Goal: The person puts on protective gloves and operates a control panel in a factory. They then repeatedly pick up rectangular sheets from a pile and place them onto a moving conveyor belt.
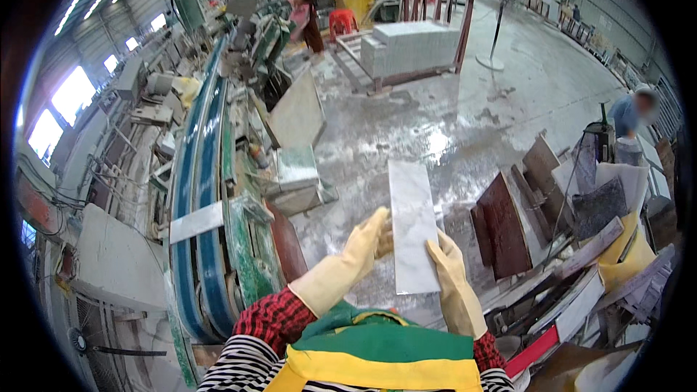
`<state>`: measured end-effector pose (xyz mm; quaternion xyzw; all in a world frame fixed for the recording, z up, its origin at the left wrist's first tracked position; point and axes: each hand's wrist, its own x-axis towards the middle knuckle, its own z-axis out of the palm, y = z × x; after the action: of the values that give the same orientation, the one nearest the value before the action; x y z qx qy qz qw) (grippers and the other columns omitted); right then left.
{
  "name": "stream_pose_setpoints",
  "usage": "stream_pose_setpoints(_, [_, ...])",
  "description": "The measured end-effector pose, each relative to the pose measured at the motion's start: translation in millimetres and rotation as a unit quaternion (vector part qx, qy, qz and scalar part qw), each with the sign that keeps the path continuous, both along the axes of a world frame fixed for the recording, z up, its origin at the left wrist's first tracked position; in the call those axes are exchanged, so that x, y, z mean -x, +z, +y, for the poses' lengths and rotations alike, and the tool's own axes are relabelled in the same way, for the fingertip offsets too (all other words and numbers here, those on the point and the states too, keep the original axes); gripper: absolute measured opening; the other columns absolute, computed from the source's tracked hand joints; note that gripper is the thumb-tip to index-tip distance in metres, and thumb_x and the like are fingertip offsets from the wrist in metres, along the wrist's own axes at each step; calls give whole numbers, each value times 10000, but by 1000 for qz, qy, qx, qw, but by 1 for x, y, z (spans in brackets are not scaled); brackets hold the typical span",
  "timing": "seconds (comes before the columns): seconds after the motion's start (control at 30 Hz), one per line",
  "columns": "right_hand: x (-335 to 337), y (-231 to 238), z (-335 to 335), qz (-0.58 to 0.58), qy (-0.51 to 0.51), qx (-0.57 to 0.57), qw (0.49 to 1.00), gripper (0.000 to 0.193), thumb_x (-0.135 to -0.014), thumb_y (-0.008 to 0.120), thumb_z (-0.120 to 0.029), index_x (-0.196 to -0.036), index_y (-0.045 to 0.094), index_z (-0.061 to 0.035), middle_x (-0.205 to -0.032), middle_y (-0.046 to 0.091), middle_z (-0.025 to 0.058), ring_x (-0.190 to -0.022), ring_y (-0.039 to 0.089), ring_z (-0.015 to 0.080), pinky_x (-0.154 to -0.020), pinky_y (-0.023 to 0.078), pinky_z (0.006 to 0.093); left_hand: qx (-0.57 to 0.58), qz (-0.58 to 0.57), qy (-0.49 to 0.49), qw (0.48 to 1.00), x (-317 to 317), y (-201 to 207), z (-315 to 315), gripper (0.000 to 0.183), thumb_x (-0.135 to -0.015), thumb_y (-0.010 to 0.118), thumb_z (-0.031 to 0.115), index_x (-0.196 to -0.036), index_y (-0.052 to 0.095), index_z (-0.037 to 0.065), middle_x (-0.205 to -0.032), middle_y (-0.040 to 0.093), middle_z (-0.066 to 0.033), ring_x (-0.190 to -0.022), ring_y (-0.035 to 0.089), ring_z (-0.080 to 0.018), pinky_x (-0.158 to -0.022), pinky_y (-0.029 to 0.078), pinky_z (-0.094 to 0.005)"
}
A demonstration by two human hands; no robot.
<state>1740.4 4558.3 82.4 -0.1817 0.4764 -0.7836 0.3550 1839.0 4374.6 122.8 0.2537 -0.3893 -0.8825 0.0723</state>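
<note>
Gloved fingers (377,229) of left hand (367,243) curled onto long left edge of slab (412,225); right hand (446,265) wrapped around lower right edge, thumb on face. Both closed on slab, one per side, presumably to keep a long narrow piece level and stop it twisting. Held flat-ish at chest height, long axis running 12 to 6, near end just above apron (377,348). Pale grey, polished face up, no cracks or chips discernible at this resolution. Thick yellow gloves and plaid sleeves (272,316) worn, sensible given sharp cut edges and wet surroundings.

At 9 o'clock of hands: belt machine (207,196) with blue tracks, running up toward 11; smaller pale piece (196,221) lying across it. At 3 o'clock: dark offcuts (504,225) leaned upright against one another, likely to save floor space and faces. At 12, well apart: stack of pale slabs (410,47) on red frame. Floor (465,123) wet, reflective. Two other persons noted, one at 11 by machine, one at 2; neither touching slab.
</note>
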Motion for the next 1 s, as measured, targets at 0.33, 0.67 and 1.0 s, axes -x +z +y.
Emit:
stream_pose_setpoints(0.33, [-5, 33, -86, 0, -12, -27, 1000, 560, -1008, 629, -150, -1473, 435, 95, -1347, 627, 131, -1185, 621, 172, -1010, 498, 304, 207, 114, -248, 940, -45, 7, -69, 567, -934, 727, 179, -1424, 493, 17, -1292, 627, -104, -1155, 616, -182, -944, 526, -354])
stream_pose_setpoints(0.67, [-32, 53, -245, 76, 155, -99, 980, 560, -1006, 633, -127, -1499, 436, 52, -1391, 592, 117, -1225, 582, 167, -1027, 466, 289, 10, 80, -17, 997, -106, 16, -217, 543, -1038, 575, 246, -1520, 409, 62, -1399, 578, -69, -1241, 585, -173, -1038, 489, -370])
stream_pose_setpoints(1.0, [-95, 73, -388, 151, 450, -192, 859, 496, -1039, 595, -238, -1501, 490, -90, -1135, 707, 136, -938, 646, 162, -794, 528, 285, 4, -6, 479, 878, -282, -40, -249, 386, -1037, 573, 145, -1407, 486, 79, -1310, 622, -72, -1151, 653, -216, -917, 573, -382])
